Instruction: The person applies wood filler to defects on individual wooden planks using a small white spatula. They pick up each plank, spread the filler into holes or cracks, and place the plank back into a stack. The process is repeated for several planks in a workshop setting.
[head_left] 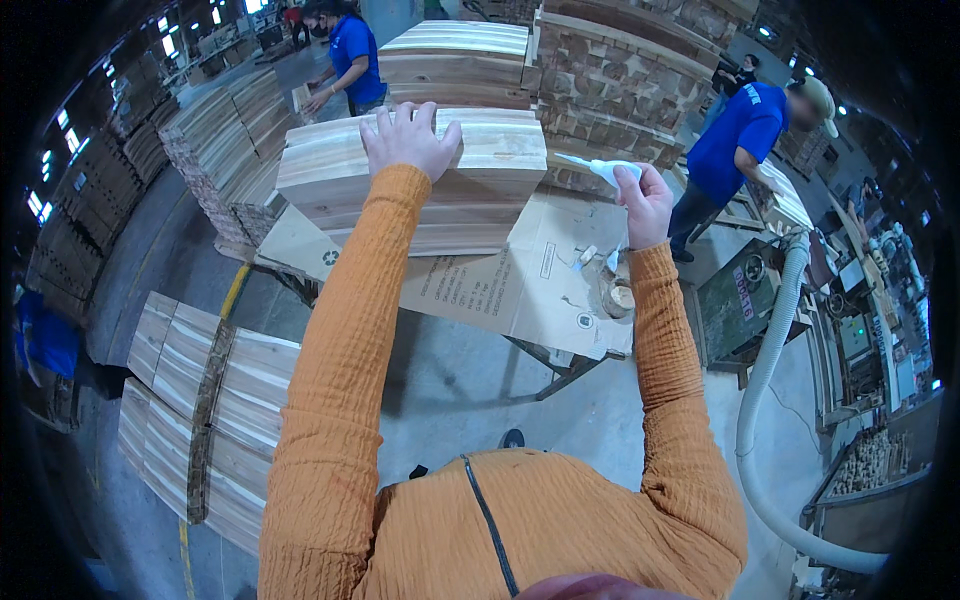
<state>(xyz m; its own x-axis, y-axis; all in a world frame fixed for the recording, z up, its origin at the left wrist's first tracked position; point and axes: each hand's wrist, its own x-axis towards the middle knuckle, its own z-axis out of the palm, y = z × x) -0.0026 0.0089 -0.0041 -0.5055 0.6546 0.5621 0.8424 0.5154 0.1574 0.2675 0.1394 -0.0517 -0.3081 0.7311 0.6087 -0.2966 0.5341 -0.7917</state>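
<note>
A stack of pale wooden boards (480, 190) lies on a cardboard-covered table (470, 285) before me. My left hand (410, 142) rests on the top board with its fingers spread, near the far edge. To the right of the stack, my right hand (645, 200) is closed around a small white glue bottle (605, 168). Its thin nozzle points left, toward the right end of the top board, where a faint wet-looking streak shows. The bottle is held in the air, apart from the wood.
A small round container (618, 300) sits at the table's right edge. More board stacks (215, 400) stand on the floor at left, and tall timber piles (610, 90) rise behind. Co-workers in blue shirts (740, 130) work nearby. A pale hose (765, 400) curves down at right by a green machine (740, 305).
</note>
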